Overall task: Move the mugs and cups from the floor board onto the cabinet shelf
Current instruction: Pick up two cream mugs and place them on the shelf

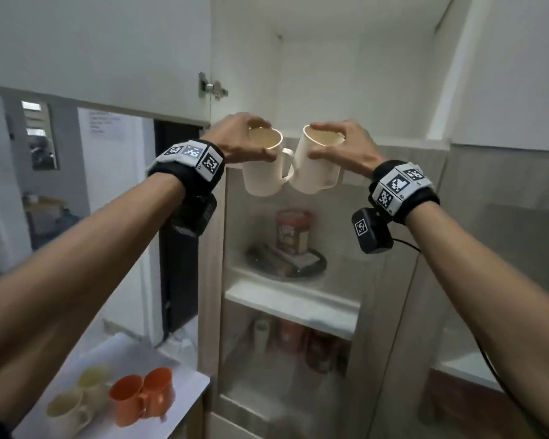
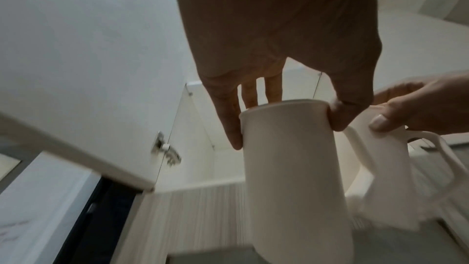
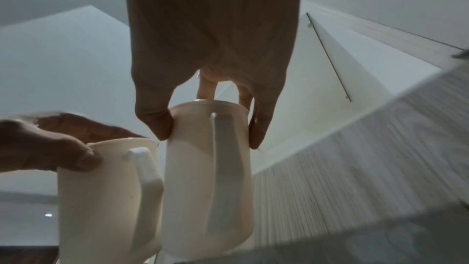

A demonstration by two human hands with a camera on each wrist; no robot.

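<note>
Just touching, left mug (image 1: 262, 172), right mug (image 1: 314, 167)

Floor board (image 1: 184, 380), white, lower left: two orange mugs (image 1: 141, 396) touching one another, two pale cups (image 1: 76, 397) beside them. Lower cabinet shelf (image 1: 290, 301): one dark tray carrying a red-lidded canister (label blurred, unreadable).

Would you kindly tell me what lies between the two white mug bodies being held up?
Only the left white plastic mug's handle, reaching the right white mug; the head view shows it.
</note>
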